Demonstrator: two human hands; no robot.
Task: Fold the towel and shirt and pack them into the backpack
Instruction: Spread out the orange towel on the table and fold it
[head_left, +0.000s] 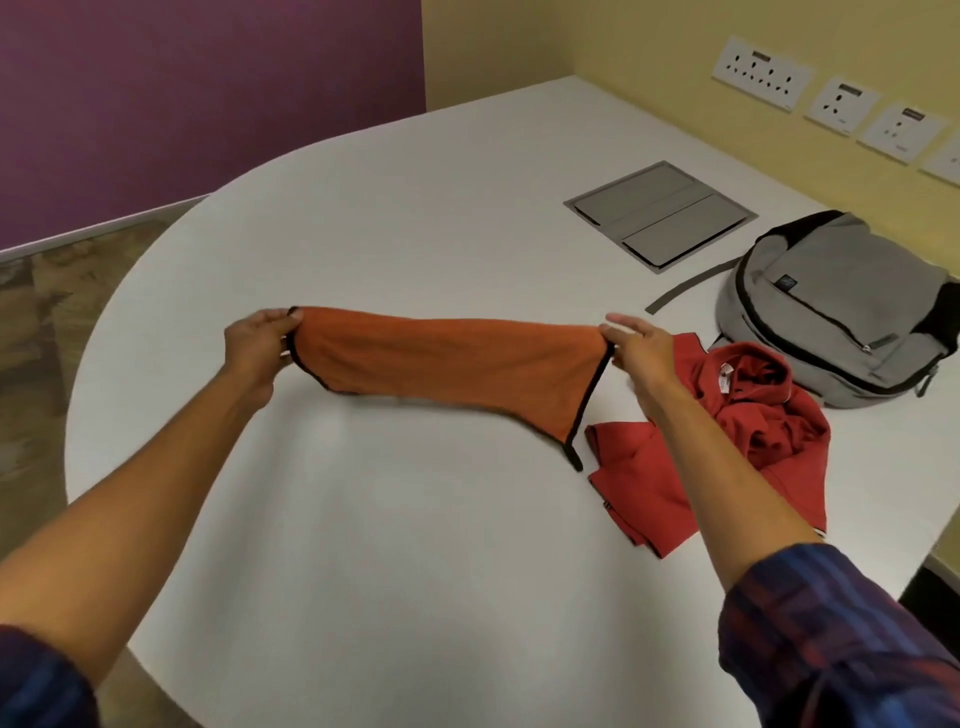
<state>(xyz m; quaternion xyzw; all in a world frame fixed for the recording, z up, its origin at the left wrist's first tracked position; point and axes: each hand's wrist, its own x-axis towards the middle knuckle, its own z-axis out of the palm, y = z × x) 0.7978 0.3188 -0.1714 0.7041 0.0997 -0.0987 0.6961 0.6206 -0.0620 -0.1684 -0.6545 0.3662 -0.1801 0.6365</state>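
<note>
Handling: towel (447, 364) judged light, soft and limp; it sags between holds, so best taken at the corners.
Look: orange cloth with black edging, doubled over, one corner hanging low.
Position: held stretched above the white surface (415, 545).
Left hand (257, 345): grip pinching the towel's left end.
Right hand (641, 348): grip pinching the right end, other fingers spread.
Shirt (727, 441): red, crumpled, unfolded, beside the backpack (831, 312).
Backpack: grey, zipped.

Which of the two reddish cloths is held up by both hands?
The orange towel with black edging, stretched between the left hand and right hand. The red shirt lies crumpled on the table, untouched.
</note>
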